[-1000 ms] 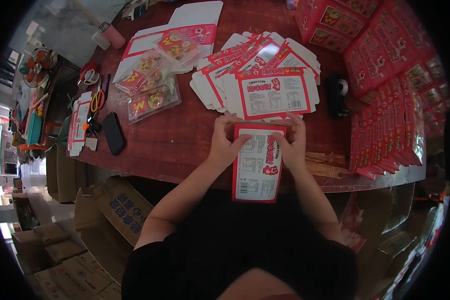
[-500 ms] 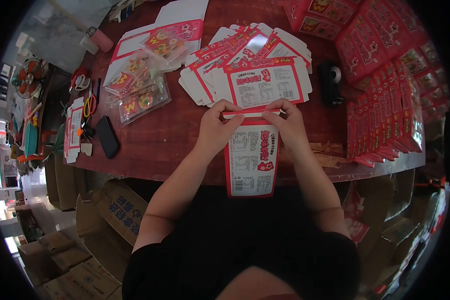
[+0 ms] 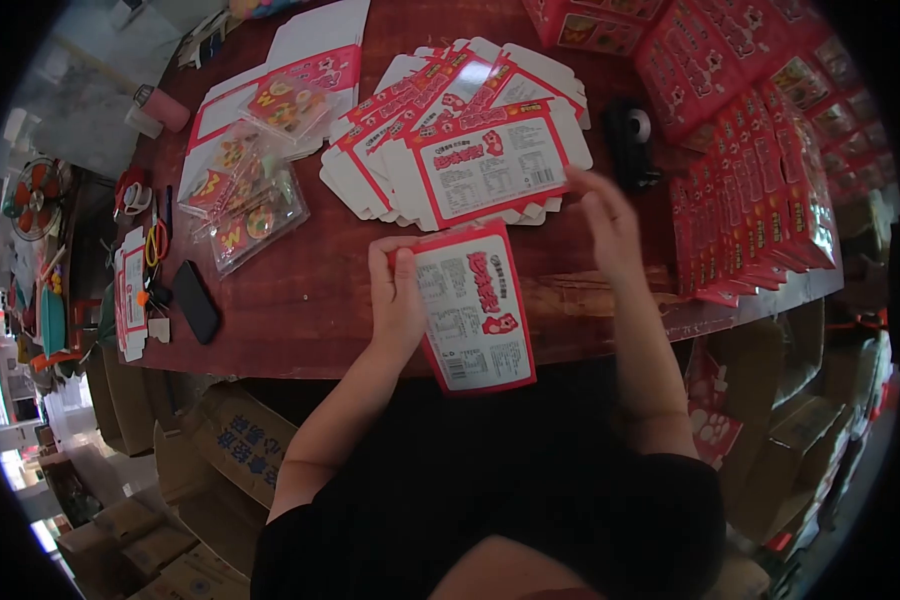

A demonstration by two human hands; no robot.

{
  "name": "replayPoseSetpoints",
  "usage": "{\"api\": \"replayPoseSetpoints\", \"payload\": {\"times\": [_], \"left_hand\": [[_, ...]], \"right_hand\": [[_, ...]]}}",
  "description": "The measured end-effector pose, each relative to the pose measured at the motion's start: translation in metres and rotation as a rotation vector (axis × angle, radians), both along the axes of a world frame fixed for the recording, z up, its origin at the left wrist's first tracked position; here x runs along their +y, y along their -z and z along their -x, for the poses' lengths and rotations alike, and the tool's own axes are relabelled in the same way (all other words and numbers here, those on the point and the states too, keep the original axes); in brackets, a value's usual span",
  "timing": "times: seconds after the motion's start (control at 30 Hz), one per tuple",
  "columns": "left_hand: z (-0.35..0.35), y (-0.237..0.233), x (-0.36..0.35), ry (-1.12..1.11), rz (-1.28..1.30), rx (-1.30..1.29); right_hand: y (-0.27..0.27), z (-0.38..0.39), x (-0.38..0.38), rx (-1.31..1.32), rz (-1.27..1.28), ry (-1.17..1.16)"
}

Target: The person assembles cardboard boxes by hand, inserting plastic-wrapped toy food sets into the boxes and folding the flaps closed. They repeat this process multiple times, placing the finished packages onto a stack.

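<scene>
A red and white printed box (image 3: 475, 310) is in my left hand (image 3: 398, 300), gripped at its upper left edge, with its lower end over the table's front edge. My right hand (image 3: 610, 220) is off the box, raised to its right with the fingers apart and nothing in them. Beyond the box lies a fanned pile of flat printed cartons (image 3: 490, 165), its right side close to my right hand. A black tape dispenser (image 3: 630, 145) stands right of the pile. Clear packets of colourful candy (image 3: 255, 215) lie to the left.
Rows of upright red boxes (image 3: 750, 200) stand at the right. At the left are a black phone (image 3: 196, 302), scissors (image 3: 156, 243), a small stack of cartons (image 3: 131, 290) and a pink bottle (image 3: 162, 107). Cardboard boxes (image 3: 235, 440) sit below the table edge.
My right hand has let go of the box's top end and moved right. My left hand now holds the box alone, tilted and slightly further left. The camera view has shifted a little.
</scene>
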State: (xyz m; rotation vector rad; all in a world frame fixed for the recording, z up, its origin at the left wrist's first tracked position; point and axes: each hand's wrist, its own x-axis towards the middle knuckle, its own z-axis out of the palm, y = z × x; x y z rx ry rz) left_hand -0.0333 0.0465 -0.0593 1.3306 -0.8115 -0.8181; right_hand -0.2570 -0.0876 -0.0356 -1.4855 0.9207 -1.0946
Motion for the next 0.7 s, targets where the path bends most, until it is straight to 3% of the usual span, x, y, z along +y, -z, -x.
{"api": "replayPoseSetpoints", "payload": {"times": [0.03, 0.1, 0.2, 0.3, 0.4, 0.5, 0.6, 0.7], "left_hand": [[-0.007, 0.000, -0.003, -0.009, -0.022, 0.023], [-0.028, 0.002, -0.007, -0.035, -0.019, 0.056], [-0.048, -0.012, -0.013, -0.073, -0.017, -0.091], [-0.051, -0.028, -0.017, -0.063, -0.037, -0.166], [-0.051, -0.029, -0.020, -0.033, -0.025, -0.184], [-0.048, -0.031, -0.020, -0.008, -0.017, -0.178], [-0.050, -0.028, -0.019, -0.004, -0.022, -0.171], [-0.049, -0.030, -0.018, -0.015, -0.043, -0.182]], "right_hand": [[0.000, 0.018, -0.022, 0.050, 0.039, 0.202], [0.027, 0.079, -0.072, 0.457, 0.219, 0.470], [0.029, 0.113, -0.096, 0.550, -0.114, 0.512], [0.039, 0.125, -0.111, 0.428, -0.171, 0.375], [0.026, 0.120, -0.112, 0.441, -0.448, 0.329], [0.051, 0.131, -0.124, 0.133, -0.355, 0.235], [0.071, 0.118, -0.117, 0.035, -0.114, 0.440], [0.078, 0.102, -0.102, -0.385, -0.041, 0.559]]}}
